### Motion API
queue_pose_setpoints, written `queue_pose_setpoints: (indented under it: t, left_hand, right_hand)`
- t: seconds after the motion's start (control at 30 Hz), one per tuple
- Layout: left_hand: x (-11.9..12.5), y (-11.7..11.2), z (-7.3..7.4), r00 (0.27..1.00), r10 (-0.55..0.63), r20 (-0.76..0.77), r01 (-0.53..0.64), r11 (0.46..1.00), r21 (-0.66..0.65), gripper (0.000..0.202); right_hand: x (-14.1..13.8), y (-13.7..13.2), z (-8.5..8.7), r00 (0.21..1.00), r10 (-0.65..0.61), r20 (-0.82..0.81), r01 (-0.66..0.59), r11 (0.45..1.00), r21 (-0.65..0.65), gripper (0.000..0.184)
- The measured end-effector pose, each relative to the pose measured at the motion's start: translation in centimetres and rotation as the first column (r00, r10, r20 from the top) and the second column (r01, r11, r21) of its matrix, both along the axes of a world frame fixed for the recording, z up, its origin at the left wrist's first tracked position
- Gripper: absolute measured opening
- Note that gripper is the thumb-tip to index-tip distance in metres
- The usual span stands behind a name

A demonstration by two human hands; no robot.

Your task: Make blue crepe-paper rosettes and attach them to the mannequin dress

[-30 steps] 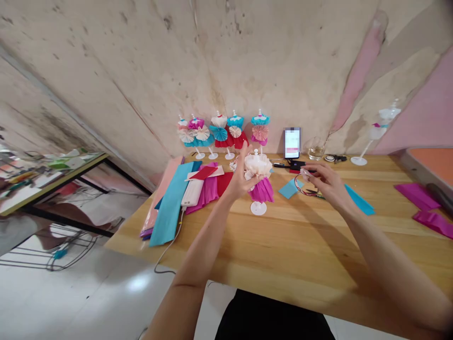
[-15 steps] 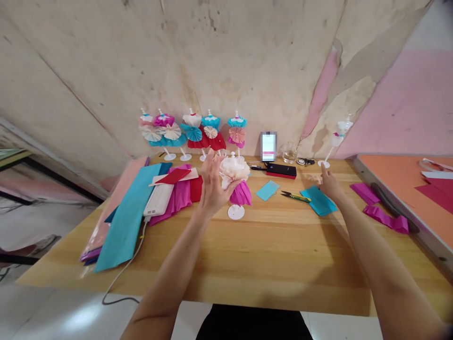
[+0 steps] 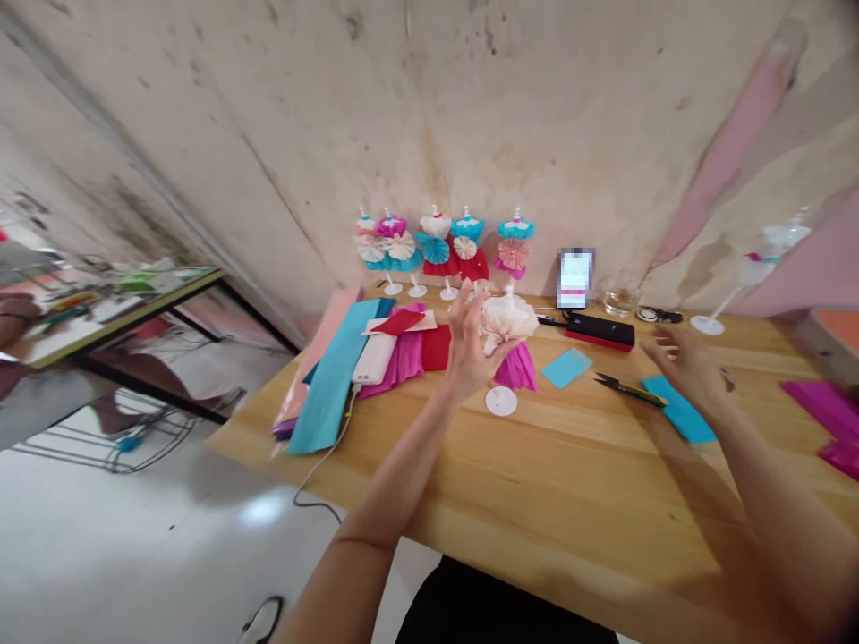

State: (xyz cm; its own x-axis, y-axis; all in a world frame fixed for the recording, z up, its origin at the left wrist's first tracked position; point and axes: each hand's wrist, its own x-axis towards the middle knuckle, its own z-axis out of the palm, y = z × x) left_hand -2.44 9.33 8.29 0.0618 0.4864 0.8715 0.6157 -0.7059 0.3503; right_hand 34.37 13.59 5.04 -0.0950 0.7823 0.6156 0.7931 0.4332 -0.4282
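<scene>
Left hand (image 3: 470, 349) open, fingers spread, palm against white ruffle (image 3: 508, 317) of crepe-paper dress (image 3: 518, 368); cannot tell if truly gripping. Dress on stand, base disc (image 3: 501, 402) on wooden table (image 3: 570, 483). Right hand (image 3: 684, 367) open, empty, above blue crepe paper (image 3: 677, 410), near thread snips (image 3: 627, 389). Risk: my palm pressing crushes ruffle or tips light stand; careless right hand catches snips.

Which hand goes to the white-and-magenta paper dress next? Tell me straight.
Left, probably: the left hand is right against the paper dress, while the right hand hovers farther off, above the teal paper beside the snips.
</scene>
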Motion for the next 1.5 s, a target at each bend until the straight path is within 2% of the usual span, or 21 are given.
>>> queue_pose_setpoints:
  t: [0.03,0.1,0.17,0.23,0.3,0.53,0.67,0.83,1.13,1.23,1.33,1.37,1.43,1.5]
  left_hand:
    - [0.0,0.0,0.0,1.000,-0.013,0.015,0.014,1.000,-0.014,0.099]
    - [0.1,-0.1,0.1,0.999,-0.032,0.043,0.033,0.999,-0.036,0.098]
    - [0.3,-0.3,0.2,0.997,-0.041,0.061,0.045,0.997,-0.055,0.098]
    - [0.3,-0.5,0.3,0.996,-0.052,0.079,0.058,0.996,-0.068,0.099]
    - [0.3,-0.5,0.4,0.992,-0.068,0.110,0.076,0.994,-0.074,0.102]
    - [0.0,-0.3,-0.3,0.965,-0.090,0.245,0.129,0.981,-0.145,0.106]
    - [0.0,-0.5,-0.3,0.973,-0.065,0.220,0.107,0.977,-0.186,0.105]
    - [0.1,-0.6,-0.1,0.974,-0.072,0.217,0.107,0.982,-0.157,0.103]
    - [0.0,-0.5,-0.4,0.973,-0.102,0.206,0.146,0.966,-0.213,0.103]
    - [-0.3,-0.5,-0.7,0.990,-0.019,0.142,0.039,0.990,-0.136,0.106]
    - [-0.9,-0.4,-1.1,0.992,0.121,0.042,-0.122,0.992,0.020,0.109]
    - [-1.0,-0.4,-1.2,0.988,0.154,0.014,-0.155,0.986,0.064,0.109]
    - [-1.3,-0.3,-1.3,0.982,0.188,-0.015,-0.185,0.976,0.117,0.110]
    - [-1.5,-0.1,-1.3,0.982,0.188,-0.011,-0.185,0.974,0.129,0.112]
  right_hand:
    - [-2.6,-0.7,0.5,0.996,0.089,-0.018,-0.090,0.995,-0.033,0.041]
    - [-8.2,-2.4,1.7,0.933,0.334,-0.135,-0.349,0.931,-0.110,0.040]
    - [-13.2,-4.1,2.9,0.856,0.476,-0.202,-0.496,0.867,-0.057,0.034]
    - [-16.8,-5.1,3.9,0.834,0.494,-0.244,-0.510,0.860,-0.003,0.022]
    - [-18.6,-5.3,4.2,0.833,0.483,-0.271,-0.486,0.872,0.061,0.014]
    - [-18.9,-5.0,3.4,0.869,0.428,-0.246,-0.398,0.903,0.165,0.007]
    - [-19.3,-5.4,3.6,0.882,0.417,-0.219,-0.375,0.903,0.210,0.007]
    - [-19.6,-5.3,3.6,0.882,0.412,-0.229,-0.352,0.899,0.262,0.006]
    - [-19.2,-5.0,3.2,0.872,0.425,-0.244,-0.362,0.894,0.264,0.006]
    - [-19.4,-5.3,3.3,0.861,0.437,-0.262,-0.373,0.891,0.260,0.006]
    - [-19.6,-5.6,3.3,0.836,0.454,-0.308,-0.404,0.890,0.213,0.006]
    - [-19.6,-5.7,3.2,0.815,0.458,-0.354,-0.417,0.889,0.189,0.012]
    - [-19.4,-5.4,2.8,0.741,0.465,-0.484,-0.468,0.875,0.124,0.036]
    - [-19.1,-4.6,2.3,0.627,0.471,-0.620,-0.576,0.817,0.038,0.067]
